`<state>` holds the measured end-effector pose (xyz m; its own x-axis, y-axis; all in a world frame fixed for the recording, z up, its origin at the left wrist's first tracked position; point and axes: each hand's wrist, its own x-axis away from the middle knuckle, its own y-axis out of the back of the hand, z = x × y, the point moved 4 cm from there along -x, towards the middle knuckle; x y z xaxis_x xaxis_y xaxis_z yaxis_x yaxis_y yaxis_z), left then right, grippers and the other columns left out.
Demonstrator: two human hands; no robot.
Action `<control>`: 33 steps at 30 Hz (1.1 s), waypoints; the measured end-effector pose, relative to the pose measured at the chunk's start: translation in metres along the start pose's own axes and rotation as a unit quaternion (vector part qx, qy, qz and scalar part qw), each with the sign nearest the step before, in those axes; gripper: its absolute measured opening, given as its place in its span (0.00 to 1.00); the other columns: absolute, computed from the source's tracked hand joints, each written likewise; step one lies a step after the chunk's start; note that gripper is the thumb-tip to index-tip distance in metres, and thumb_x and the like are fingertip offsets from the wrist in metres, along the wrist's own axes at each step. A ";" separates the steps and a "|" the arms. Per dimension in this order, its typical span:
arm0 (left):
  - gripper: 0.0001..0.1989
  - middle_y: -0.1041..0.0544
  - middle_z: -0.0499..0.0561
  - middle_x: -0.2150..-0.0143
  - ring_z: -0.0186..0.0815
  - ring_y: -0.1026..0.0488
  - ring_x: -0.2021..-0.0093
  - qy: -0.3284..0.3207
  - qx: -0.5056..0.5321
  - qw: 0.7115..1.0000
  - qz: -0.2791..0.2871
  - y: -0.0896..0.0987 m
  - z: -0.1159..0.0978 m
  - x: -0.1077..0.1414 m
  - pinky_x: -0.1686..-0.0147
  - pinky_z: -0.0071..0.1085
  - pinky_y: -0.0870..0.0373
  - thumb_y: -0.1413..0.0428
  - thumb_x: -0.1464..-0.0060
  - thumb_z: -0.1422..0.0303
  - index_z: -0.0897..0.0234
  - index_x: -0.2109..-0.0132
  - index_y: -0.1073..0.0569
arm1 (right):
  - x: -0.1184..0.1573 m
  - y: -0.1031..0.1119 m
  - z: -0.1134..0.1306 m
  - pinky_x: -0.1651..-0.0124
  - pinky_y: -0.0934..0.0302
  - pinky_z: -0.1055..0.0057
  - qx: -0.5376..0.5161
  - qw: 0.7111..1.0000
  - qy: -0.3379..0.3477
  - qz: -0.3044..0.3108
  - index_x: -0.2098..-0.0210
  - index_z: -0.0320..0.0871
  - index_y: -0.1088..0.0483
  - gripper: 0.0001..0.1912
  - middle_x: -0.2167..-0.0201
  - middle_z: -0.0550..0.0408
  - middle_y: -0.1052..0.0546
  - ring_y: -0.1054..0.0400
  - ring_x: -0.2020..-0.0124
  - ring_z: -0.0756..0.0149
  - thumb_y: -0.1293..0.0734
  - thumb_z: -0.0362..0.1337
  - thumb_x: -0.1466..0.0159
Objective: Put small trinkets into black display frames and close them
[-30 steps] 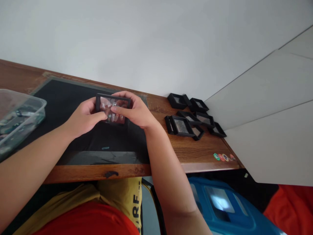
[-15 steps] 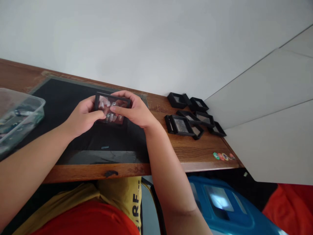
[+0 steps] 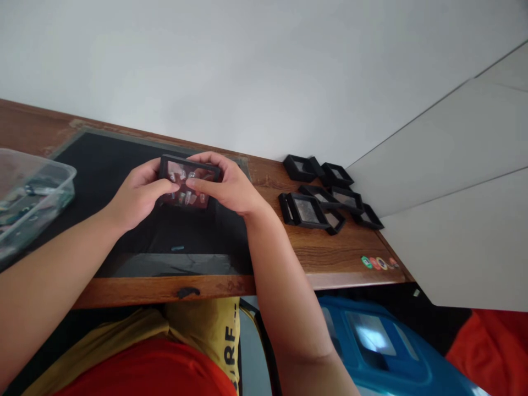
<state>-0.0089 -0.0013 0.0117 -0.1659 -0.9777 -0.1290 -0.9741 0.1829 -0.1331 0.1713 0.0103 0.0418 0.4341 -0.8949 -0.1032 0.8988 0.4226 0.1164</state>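
Between my two hands is a black-framed display case (image 3: 193,163) with a clear front, tilted toward me above the black mat (image 3: 119,165). Several small, shiny, pale pieces show behind or on its clear face; which of the two I cannot tell. My left hand (image 3: 142,192) grips the left side, its thumb laid on the face. From the right, my right hand (image 3: 226,184) wraps the far edge and corner, its thumb pressed near the middle of the face. The fingers behind the case are hidden. A small dark bluish stick-like piece (image 3: 177,248) lies on the mat nearer me.
At the left stands a clear plastic tub (image 3: 61,173) with many small pieces in it. Several black frames (image 3: 307,212) lie in a loose cluster at the right of the wooden desk (image 3: 342,250). Round stickers (image 3: 374,263) mark its front corner. A blue plastic object (image 3: 396,357) sits below.
My left thumb has shifted slightly up across the face of the case. Both hands keep hold of it, and the case stays almost in the same place.
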 end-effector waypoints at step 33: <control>0.06 0.26 0.46 0.70 0.38 0.32 0.64 -0.008 -0.063 0.997 -0.034 0.002 -0.004 -0.001 0.60 0.37 0.36 0.35 0.52 0.66 0.61 0.71 0.24 | -0.001 -0.004 -0.006 0.68 0.31 0.73 -0.001 0.999 0.005 0.041 0.45 0.45 0.29 0.24 0.64 0.60 0.24 0.32 0.71 0.73 0.21 0.40 0.38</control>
<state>-0.0112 -0.0008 0.0156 -0.0971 -0.9854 -0.1397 -0.9948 0.1004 -0.0167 0.1677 0.0100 0.0352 0.5069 -0.8558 -0.1034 0.8603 0.4947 0.1231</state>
